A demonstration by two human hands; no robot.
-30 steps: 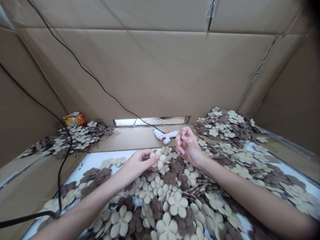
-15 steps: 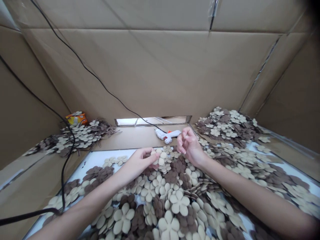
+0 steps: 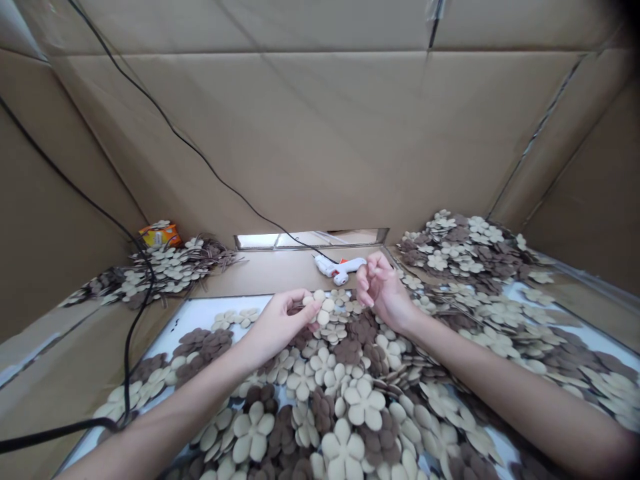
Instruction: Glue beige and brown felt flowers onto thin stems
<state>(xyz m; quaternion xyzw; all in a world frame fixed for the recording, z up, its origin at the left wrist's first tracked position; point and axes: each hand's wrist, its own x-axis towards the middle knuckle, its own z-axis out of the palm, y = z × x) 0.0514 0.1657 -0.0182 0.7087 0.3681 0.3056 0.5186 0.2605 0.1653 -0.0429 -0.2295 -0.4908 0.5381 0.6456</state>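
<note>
- At the left edge of the frame, your thick cable (image 3: 50, 435) hangs down in a loop, passing by your left forearm.
- In the left middle, a left pile (image 3: 167, 267) of cream and brown flowers lies against the cardboard, with an orange pack (image 3: 160, 235) just behind it.
- From the upper left, a thin cable (image 3: 173, 129) slants down to the glue gun near the centre.
- Left of centre, bare white worktop (image 3: 197, 313) shows around a few flowers.
- At the centre, your left hand (image 3: 280, 327) has its grip closed on a cream flower (image 3: 324, 309), pinched between thumb and fingers above the heap (image 3: 365, 403) of flowers, which spreads to the bottom of the frame.
- Just beyond, the white glue gun (image 3: 340, 269) lies on its side in front of a slot (image 3: 310, 239) in the cardboard.
- Right of centre, your right hand (image 3: 387, 293) is raised near the glue gun's handle, fingers curled; you cannot tell whether its grip has anything.
- In the right middle, a right pile (image 3: 465, 250) mixes cream and brown flowers.
</note>
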